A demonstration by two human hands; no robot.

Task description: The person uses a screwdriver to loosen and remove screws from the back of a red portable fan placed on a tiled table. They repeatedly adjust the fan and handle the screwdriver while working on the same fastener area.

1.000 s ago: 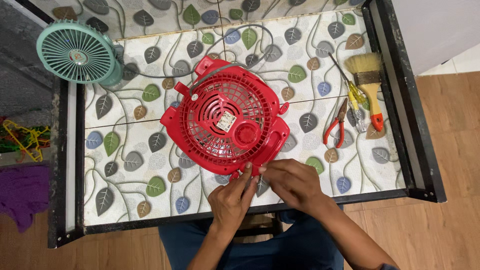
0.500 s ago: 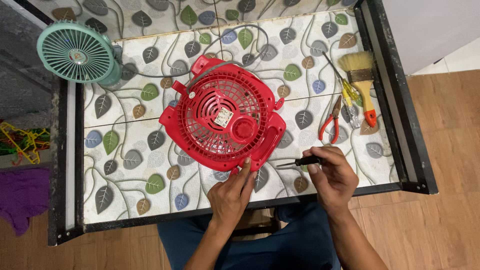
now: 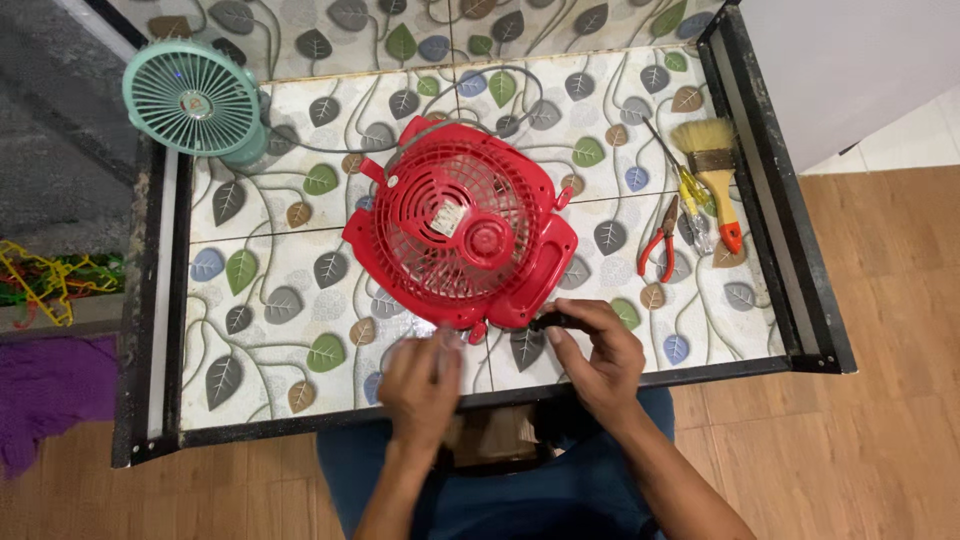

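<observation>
A red fan housing [image 3: 460,235] lies grille-up in the middle of the leaf-patterned tiled table [image 3: 270,330], its grey cord [image 3: 500,80] looping off behind it. My right hand [image 3: 595,360] grips a small black-handled screwdriver [image 3: 553,322], whose tip is at the fan's lower right edge. Just below the fan, near the table's front edge, my left hand [image 3: 420,385] is blurred and off the housing. I cannot make out whether its fingers hold anything.
A small mint-green fan [image 3: 195,100] stands at the back left corner. On the right lie red-handled pliers [image 3: 660,245], a yellow-handled screwdriver [image 3: 690,190] and a paintbrush [image 3: 715,175]. A black metal frame [image 3: 790,240] rims the table. Purple cloth [image 3: 40,395] lies on the floor at left.
My right hand has brought the screwdriver left to the fan's lower right edge. My left hand has drawn back from the fan's rim toward the table's front edge.
</observation>
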